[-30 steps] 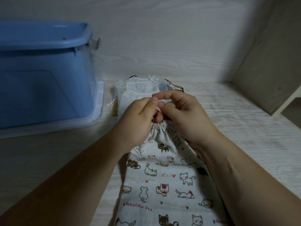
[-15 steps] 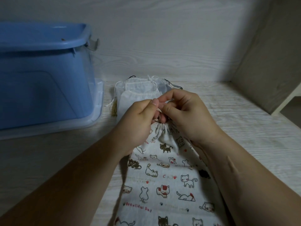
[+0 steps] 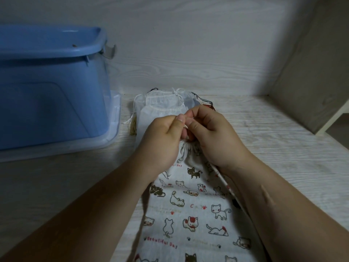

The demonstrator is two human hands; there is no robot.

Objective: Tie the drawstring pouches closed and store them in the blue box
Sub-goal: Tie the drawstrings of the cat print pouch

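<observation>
Both hands barely shifted from a second ago, still meeting fingertip to fingertip over the gathered pouch neck, right of the blue box (image 3: 52,91).
Left hand (image 3: 162,137) has its fingers curled, thumb and forefinger pinching the thin pale drawstring (image 3: 186,126); right hand (image 3: 213,137) is curled the same way and pinches the same cord just beside it. Cat-print pouch (image 3: 188,214) lies flat on the wooden surface (image 3: 283,148), right of the box and nearer the camera, its neck cinched shut under the fingers. Stack of pale pouches (image 3: 160,104) sits just right of the box's front corner, partly hidden by the hands. Box stands open on a clear lid (image 3: 115,114).
</observation>
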